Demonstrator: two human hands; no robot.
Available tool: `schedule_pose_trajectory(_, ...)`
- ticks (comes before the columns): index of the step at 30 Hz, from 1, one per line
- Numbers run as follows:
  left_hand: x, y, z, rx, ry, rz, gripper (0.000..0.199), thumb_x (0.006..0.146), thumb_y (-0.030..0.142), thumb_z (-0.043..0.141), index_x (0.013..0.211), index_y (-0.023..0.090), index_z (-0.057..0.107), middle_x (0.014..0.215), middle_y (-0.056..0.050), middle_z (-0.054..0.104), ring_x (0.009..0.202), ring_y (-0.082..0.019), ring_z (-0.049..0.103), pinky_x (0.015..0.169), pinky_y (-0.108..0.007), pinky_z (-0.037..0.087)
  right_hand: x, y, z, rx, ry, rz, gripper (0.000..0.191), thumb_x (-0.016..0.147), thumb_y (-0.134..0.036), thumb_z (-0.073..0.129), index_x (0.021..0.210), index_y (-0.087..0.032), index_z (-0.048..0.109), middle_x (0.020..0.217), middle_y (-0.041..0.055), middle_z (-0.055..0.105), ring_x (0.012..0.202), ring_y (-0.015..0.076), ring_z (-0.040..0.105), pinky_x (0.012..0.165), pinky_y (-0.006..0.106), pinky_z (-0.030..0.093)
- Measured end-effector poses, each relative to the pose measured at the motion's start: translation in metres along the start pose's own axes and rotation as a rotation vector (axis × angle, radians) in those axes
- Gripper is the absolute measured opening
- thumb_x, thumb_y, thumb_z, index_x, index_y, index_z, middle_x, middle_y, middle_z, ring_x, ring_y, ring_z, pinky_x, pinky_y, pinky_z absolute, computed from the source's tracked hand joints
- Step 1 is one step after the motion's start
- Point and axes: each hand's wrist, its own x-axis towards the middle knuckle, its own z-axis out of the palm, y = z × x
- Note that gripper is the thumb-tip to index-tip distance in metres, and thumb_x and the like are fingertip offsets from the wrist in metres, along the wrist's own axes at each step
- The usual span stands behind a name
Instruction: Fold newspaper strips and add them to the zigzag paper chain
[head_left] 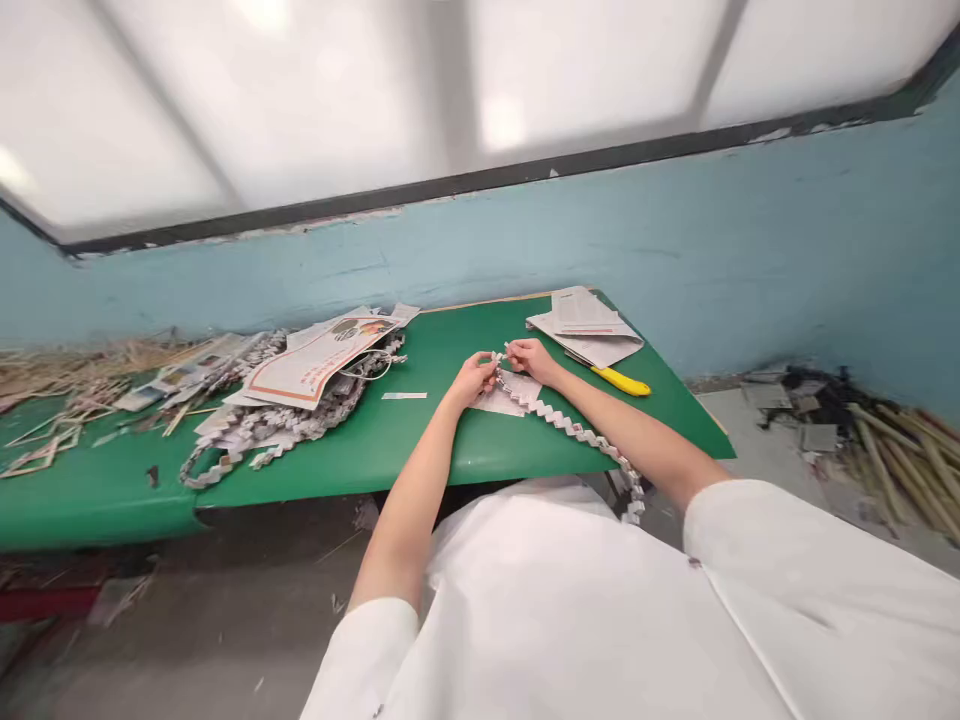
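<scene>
A zigzag chain of folded paper (pixel 576 428) runs from between my hands over the green table's front edge and hangs down beside my right forearm. The fingers of my left hand (pixel 474 380) are closed on the chain's upper end. My right hand (pixel 531 358) pinches a small pale paper piece at that same end, close to my left fingertips. Under the chain lies a flat sheet of printed paper (pixel 506 398), partly covered by my left hand. A single thin paper strip (pixel 404 396) lies to the left of my hands.
Folded newspaper (pixel 589 325) and a yellow-handled tool (pixel 621 381) lie at the right of the green table (pixel 360 455). A heap of paper chains (pixel 300 425) under printed sheets (pixel 319 365) is on the left, with thin sticks (pixel 45 440) beyond. Poles (pixel 900 455) lie on the floor.
</scene>
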Motion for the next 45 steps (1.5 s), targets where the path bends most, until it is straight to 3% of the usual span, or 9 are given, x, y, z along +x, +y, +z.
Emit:
schedule_pose_trajectory(21, -0.006, 0.005, 0.001, 0.012, -0.048, 0.023, 0.043, 0.082, 0.035, 0.087, 0.107, 0.018, 0.057, 0.07, 0.002, 0.062, 0.047, -0.006, 0.049, 0.042, -0.017, 0.031, -0.009, -0.011, 0.008, -0.082, -0.055, -0.014, 0.048, 0.079, -0.061, 0.083, 0.072, -0.018, 0.062, 0.061, -0.0012, 0.053, 0.052, 0.0101, 0.041, 0.05, 0.026, 0.03)
schedule_pose_trajectory(33, -0.006, 0.005, 0.003, -0.001, -0.038, 0.037, 0.041, 0.083, 0.036, 0.086, 0.103, 0.019, 0.054, 0.071, 0.002, 0.062, 0.047, -0.006, 0.05, 0.042, -0.018, 0.032, -0.012, -0.014, 0.015, -0.356, 0.045, -0.172, 0.052, 0.086, -0.068, 0.071, 0.071, -0.02, 0.06, 0.063, 0.0001, 0.056, 0.055, 0.0131, 0.046, 0.054, 0.029, 0.038)
schedule_pose_trajectory(39, -0.007, 0.006, 0.003, 0.015, -0.064, 0.054, 0.04, 0.082, 0.036, 0.087, 0.102, 0.019, 0.058, 0.07, 0.003, 0.06, 0.047, -0.006, 0.05, 0.042, -0.017, 0.032, -0.011, -0.013, 0.016, -0.409, 0.033, -0.179, 0.047, 0.09, -0.063, 0.067, 0.073, -0.02, 0.06, 0.063, -0.0004, 0.056, 0.055, 0.0136, 0.047, 0.054, 0.029, 0.039)
schedule_pose_trajectory(45, -0.001, 0.002, 0.001, -0.004, 0.001, 0.054, 0.04, 0.08, 0.035, 0.089, 0.101, 0.018, 0.058, 0.071, 0.002, 0.061, 0.048, -0.006, 0.05, 0.043, -0.017, 0.033, -0.009, -0.009, 0.017, -0.478, 0.114, -0.214, 0.041, 0.092, -0.059, 0.063, 0.077, -0.02, 0.063, 0.066, 0.0001, 0.06, 0.057, 0.0148, 0.05, 0.056, 0.03, 0.042)
